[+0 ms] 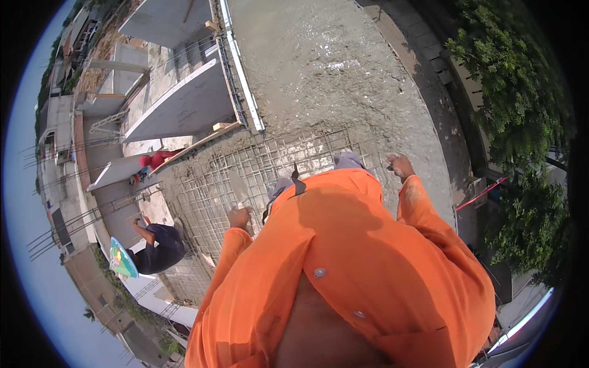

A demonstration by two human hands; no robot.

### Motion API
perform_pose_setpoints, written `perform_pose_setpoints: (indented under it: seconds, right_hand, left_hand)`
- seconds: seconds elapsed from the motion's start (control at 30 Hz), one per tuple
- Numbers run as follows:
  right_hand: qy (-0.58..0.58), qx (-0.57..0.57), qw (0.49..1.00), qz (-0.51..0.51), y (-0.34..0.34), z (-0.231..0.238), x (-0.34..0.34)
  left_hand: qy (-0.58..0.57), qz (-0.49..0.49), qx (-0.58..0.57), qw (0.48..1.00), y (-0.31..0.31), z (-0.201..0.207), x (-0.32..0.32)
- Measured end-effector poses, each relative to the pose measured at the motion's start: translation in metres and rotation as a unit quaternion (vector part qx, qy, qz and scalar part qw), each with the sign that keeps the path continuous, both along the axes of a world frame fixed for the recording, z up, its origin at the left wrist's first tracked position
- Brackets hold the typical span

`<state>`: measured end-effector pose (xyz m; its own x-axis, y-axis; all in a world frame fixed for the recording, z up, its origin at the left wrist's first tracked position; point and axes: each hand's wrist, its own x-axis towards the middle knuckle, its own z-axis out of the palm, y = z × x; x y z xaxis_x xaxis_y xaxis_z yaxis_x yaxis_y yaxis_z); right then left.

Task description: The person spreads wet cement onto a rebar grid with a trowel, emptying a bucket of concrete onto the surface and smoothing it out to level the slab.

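Note:
My left hand (pixel 240 217) hangs beside my hip above the steel rebar mesh (pixel 236 175), its fingers loosely curled and apart, with nothing visible in it. On the other side, my right hand (pixel 400 165) is held out over wet grey concrete (pixel 331 55). Its fingers are bent and slightly spread, and I see no tool there. Orange sleeves cover both arms. My feet are mostly hidden below the orange shirt (pixel 368 245), at the edge where the mesh meets the poured concrete.
A long pale metal straightedge (pixel 242 67) lies along the slab's left edge, by wooden formwork (pixel 199 146). A person in a colourful wide hat (pixel 123 257) bends at left; another in red (pixel 161 158) is beyond the formwork. Trees (pixel 503 80) stand past the right edge.

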<state>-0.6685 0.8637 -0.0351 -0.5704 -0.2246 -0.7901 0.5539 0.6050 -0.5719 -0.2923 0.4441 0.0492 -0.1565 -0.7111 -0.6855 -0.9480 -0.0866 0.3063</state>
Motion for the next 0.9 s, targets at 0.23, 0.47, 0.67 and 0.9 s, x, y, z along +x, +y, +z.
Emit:
perform_pose_setpoints:
  seconds: [0.23, 0.47, 0.67, 0.9]
  right_hand:
    - [-0.065, 0.092, 0.994, 0.004, 0.034, -0.036, 0.009]
    - [-0.054, 0.089, 0.984, 0.143, 0.051, -0.043, -0.028]
    - [-0.037, 0.062, 0.992, 0.106, -0.003, -0.027, -0.062]
    - [-0.003, 0.076, 0.993, 0.094, 0.001, -0.008, -0.064]
  left_hand:
    - [-0.007, 0.080, -0.034, 0.996, 0.022, -0.023, 0.017]
    - [-0.033, 0.164, 0.007, 0.986, 0.071, -0.005, 0.021]
    - [-0.027, 0.148, -0.109, 0.983, 0.095, -0.064, 0.102]
    - [0.005, 0.208, -0.011, 0.978, 0.087, -0.020, 0.040]
